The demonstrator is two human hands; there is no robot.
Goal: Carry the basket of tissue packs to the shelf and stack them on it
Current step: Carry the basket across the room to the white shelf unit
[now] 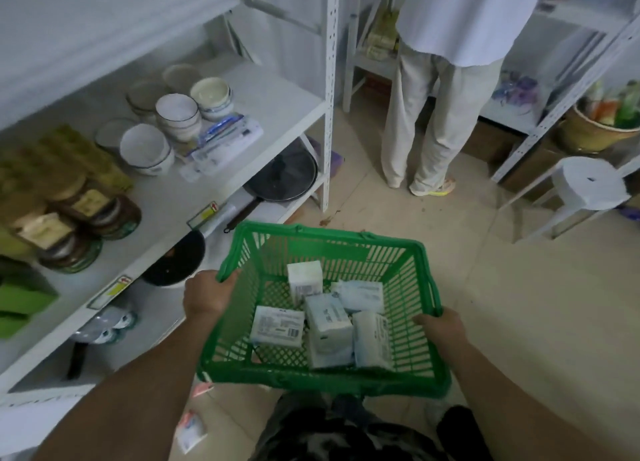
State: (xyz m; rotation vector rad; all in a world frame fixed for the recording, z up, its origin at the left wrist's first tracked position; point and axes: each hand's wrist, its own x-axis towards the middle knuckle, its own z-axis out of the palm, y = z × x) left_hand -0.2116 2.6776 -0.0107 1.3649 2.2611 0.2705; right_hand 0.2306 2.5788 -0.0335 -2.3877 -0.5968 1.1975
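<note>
I hold a green plastic basket (pixel 408 259) in front of me above the tiled floor. My left hand (pixel 207 294) grips its left rim and my right hand (pixel 438 325) grips its right rim. Several white tissue packs (pixel 329 316) lie loose on the basket's bottom, some flat, some on edge. The white shelf unit (pixel 277 103) stands to my left, and the basket's left corner is close to its front edge.
The shelf holds stacked bowls (pixel 176 110), a packet of utensils (pixel 221 141) and jars (pixel 90 214); pans (pixel 284 176) lie below. A person in pale trousers (pixel 426 114) stands ahead. A white stool (pixel 588 186) is right. A small packet (pixel 190 429) lies on the floor.
</note>
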